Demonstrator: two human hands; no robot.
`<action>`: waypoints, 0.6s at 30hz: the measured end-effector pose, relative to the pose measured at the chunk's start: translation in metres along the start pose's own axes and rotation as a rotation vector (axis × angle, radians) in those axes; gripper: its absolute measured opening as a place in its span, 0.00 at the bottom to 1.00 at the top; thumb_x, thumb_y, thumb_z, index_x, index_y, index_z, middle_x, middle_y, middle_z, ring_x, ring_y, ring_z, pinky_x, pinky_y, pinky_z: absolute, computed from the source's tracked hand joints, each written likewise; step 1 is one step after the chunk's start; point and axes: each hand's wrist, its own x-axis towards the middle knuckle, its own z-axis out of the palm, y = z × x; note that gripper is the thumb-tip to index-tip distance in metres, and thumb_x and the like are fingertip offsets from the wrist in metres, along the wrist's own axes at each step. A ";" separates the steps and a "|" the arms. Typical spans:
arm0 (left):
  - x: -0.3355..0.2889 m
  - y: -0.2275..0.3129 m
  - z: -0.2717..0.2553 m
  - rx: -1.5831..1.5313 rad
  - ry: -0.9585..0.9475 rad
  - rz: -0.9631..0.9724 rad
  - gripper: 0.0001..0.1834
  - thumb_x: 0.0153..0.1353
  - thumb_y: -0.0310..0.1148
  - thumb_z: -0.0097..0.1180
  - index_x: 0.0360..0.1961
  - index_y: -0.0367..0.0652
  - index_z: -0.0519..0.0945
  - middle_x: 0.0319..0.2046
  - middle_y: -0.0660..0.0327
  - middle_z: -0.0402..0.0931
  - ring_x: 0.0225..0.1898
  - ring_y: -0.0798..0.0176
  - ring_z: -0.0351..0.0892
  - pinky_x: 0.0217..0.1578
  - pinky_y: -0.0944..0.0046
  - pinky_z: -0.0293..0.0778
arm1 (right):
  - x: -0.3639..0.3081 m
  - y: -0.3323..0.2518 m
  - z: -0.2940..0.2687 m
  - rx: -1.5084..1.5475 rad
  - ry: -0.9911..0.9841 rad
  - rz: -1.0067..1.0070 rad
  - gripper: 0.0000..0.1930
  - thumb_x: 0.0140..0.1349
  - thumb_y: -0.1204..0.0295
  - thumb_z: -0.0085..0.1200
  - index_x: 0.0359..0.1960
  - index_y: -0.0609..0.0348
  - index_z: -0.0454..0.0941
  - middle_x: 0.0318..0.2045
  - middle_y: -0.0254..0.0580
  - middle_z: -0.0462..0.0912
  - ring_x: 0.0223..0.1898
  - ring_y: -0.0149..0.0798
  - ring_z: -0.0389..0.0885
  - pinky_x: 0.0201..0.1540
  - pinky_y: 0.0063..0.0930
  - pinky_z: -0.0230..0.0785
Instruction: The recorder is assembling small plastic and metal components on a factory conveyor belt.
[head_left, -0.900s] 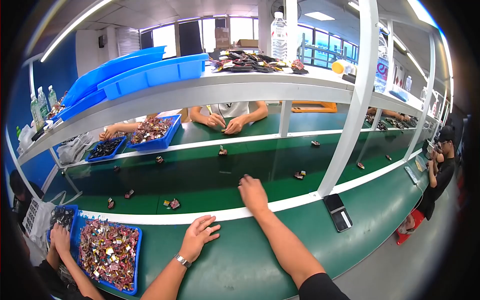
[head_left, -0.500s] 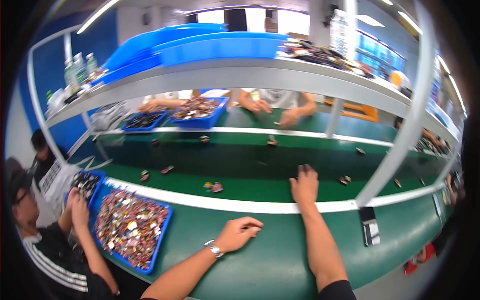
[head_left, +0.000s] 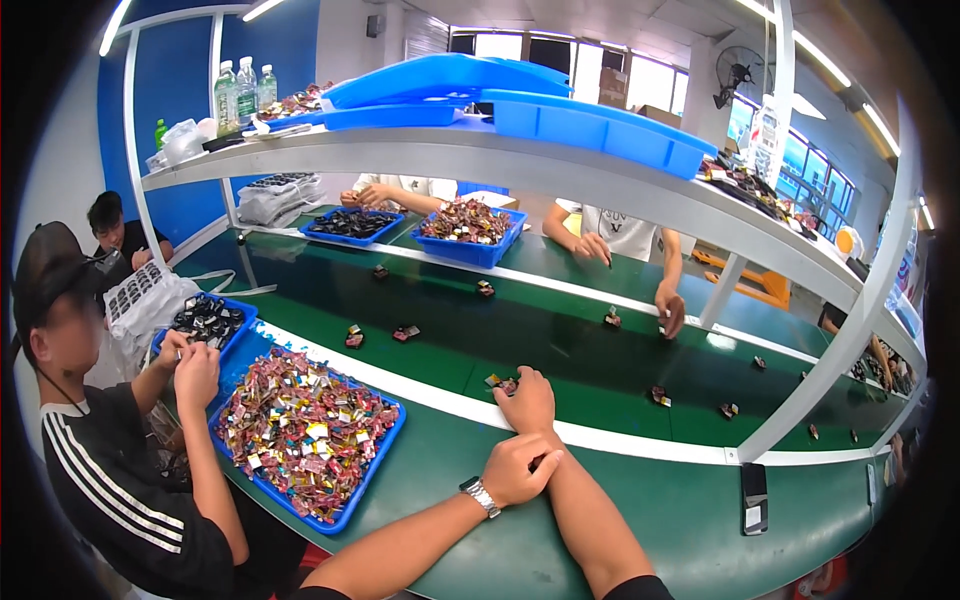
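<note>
My right hand (head_left: 528, 405) reaches over the white rail onto the dark green strip. Its thumb and forefinger are apart beside a small pink-and-yellow piece (head_left: 500, 383), which looks like an electronic part and is partly covered by the fingers. I cannot see a firm grip on it. My left hand (head_left: 516, 470), with a metal watch on the wrist, is loosely curled against my right wrist, and nothing shows in it. To the left, a blue tray (head_left: 400, 425) is heaped with similar small pieces.
Several similar pieces (head_left: 404, 332) lie scattered along the strip. A phone (head_left: 755, 498) rests on the right of the table. At left, a co-worker's hands (head_left: 193, 365) are near a tray of black parts (head_left: 212, 322). Overhead runs a shelf (head_left: 400, 143); a white post (head_left: 815, 350) stands right.
The view has turned left. My right hand has moved left to the small piece. My left hand has come against my right wrist, and the co-worker across has stretched an arm to the strip.
</note>
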 end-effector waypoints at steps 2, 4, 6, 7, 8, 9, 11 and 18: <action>0.000 0.000 0.001 0.005 0.016 0.013 0.10 0.59 0.31 0.61 0.23 0.40 0.78 0.20 0.58 0.74 0.20 0.59 0.74 0.24 0.62 0.69 | -0.002 0.017 0.002 0.191 0.044 -0.017 0.31 0.49 0.61 0.70 0.54 0.64 0.76 0.44 0.52 0.82 0.46 0.52 0.80 0.51 0.42 0.73; -0.002 -0.001 0.001 0.101 -0.091 0.102 0.10 0.59 0.32 0.61 0.22 0.42 0.78 0.20 0.57 0.74 0.21 0.58 0.76 0.24 0.60 0.71 | -0.013 0.025 -0.010 0.334 0.020 0.038 0.30 0.50 0.65 0.69 0.55 0.63 0.75 0.43 0.49 0.83 0.44 0.47 0.82 0.48 0.38 0.75; -0.005 0.004 0.005 0.152 -0.168 0.180 0.10 0.58 0.33 0.60 0.22 0.44 0.77 0.22 0.60 0.73 0.25 0.59 0.76 0.27 0.59 0.72 | -0.031 0.044 -0.032 0.480 0.138 0.013 0.29 0.49 0.70 0.69 0.55 0.63 0.75 0.42 0.46 0.84 0.42 0.42 0.83 0.45 0.33 0.76; -0.006 0.007 0.010 0.248 -0.301 0.339 0.10 0.58 0.33 0.60 0.22 0.44 0.76 0.23 0.61 0.73 0.27 0.60 0.75 0.29 0.60 0.71 | -0.045 0.058 -0.048 0.467 0.171 -0.009 0.29 0.49 0.71 0.69 0.55 0.63 0.75 0.42 0.46 0.84 0.42 0.40 0.83 0.45 0.31 0.76; -0.010 0.010 0.016 0.337 -0.438 0.497 0.10 0.59 0.33 0.60 0.23 0.44 0.75 0.24 0.62 0.72 0.29 0.61 0.74 0.31 0.61 0.71 | -0.062 0.071 -0.065 0.452 0.202 -0.024 0.29 0.49 0.73 0.70 0.54 0.63 0.75 0.41 0.45 0.84 0.42 0.38 0.83 0.45 0.29 0.75; -0.015 0.016 0.021 0.343 -0.470 0.545 0.08 0.56 0.32 0.60 0.23 0.46 0.74 0.26 0.65 0.70 0.31 0.62 0.72 0.33 0.63 0.69 | -0.082 0.080 -0.081 0.408 0.207 -0.018 0.28 0.50 0.73 0.70 0.54 0.63 0.75 0.41 0.46 0.84 0.42 0.38 0.83 0.44 0.29 0.75; -0.021 0.024 0.027 0.406 -0.547 0.599 0.07 0.55 0.32 0.57 0.23 0.47 0.74 0.25 0.65 0.71 0.32 0.62 0.72 0.34 0.63 0.68 | -0.111 0.094 -0.107 0.342 0.220 -0.006 0.27 0.50 0.73 0.70 0.53 0.64 0.75 0.42 0.46 0.84 0.43 0.38 0.84 0.45 0.29 0.75; -0.058 0.064 0.055 0.370 -0.604 0.823 0.07 0.50 0.33 0.55 0.19 0.47 0.71 0.21 0.67 0.68 0.30 0.65 0.70 0.32 0.66 0.66 | -0.127 0.096 -0.136 0.459 0.239 0.030 0.24 0.52 0.76 0.67 0.52 0.66 0.76 0.42 0.47 0.84 0.43 0.36 0.83 0.45 0.28 0.75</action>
